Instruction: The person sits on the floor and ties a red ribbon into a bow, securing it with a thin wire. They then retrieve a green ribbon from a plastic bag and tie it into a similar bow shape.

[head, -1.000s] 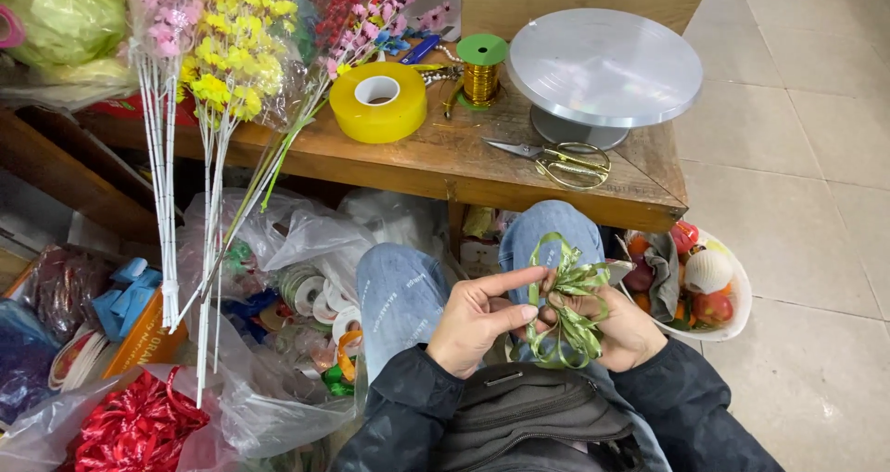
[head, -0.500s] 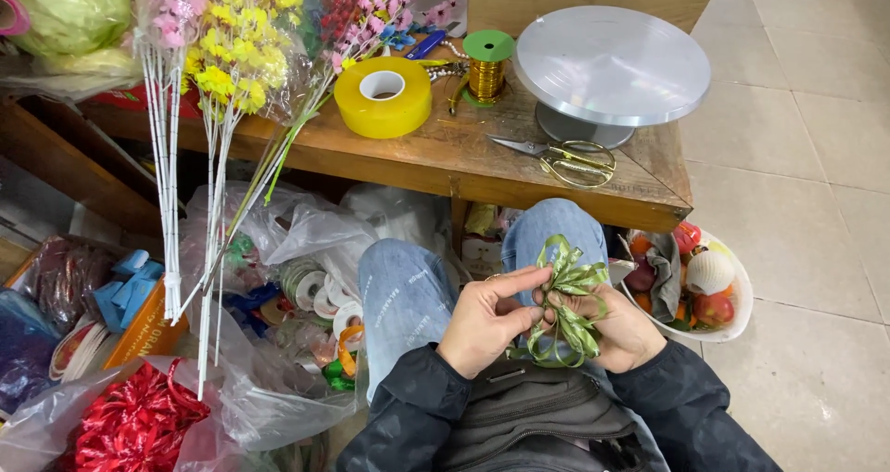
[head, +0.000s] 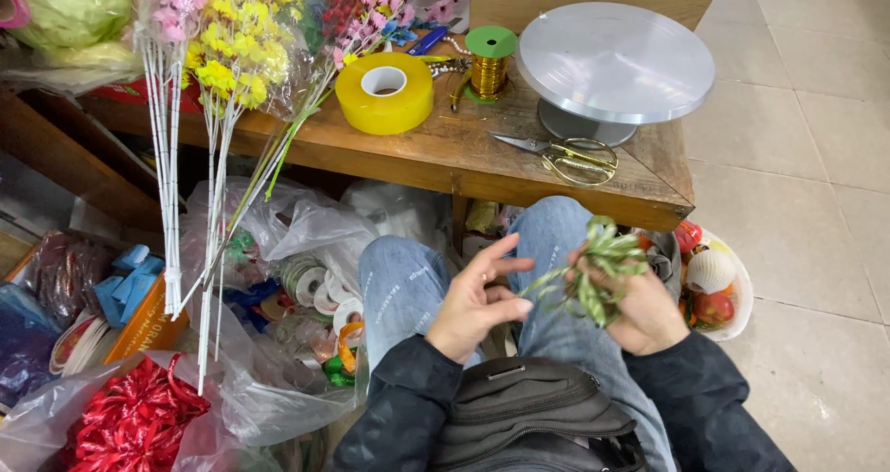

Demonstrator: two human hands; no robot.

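Plainly, the person sits with knees under the wooden desk [head: 445, 157], working a bunch of green ribbon [head: 593, 268] into loops over the lap. The right hand [head: 640, 310] is closed around the bunch, fingers curled so the loops stand up out of the fist. The left hand [head: 477, 305] is half spread, its thumb and forefinger pinching one loose strand that runs across to the bunch; the other fingers fan out free.

To do this well, I judge the right hand ought to keep its squeeze at the gathered waist of the loops, or they may spring apart. The left should draw its strand taut and flat, without twisting, since curling ribbon kinks easily. Keeping both hands close over the knees helps control.

On the desk lie gold-handled scissors [head: 570, 157], a yellow roll of tape [head: 384, 92], a spool of gold wire [head: 489, 64] and a grey turntable [head: 616, 62], all within reach. Below, a red bow [head: 130, 426] sits bagged.
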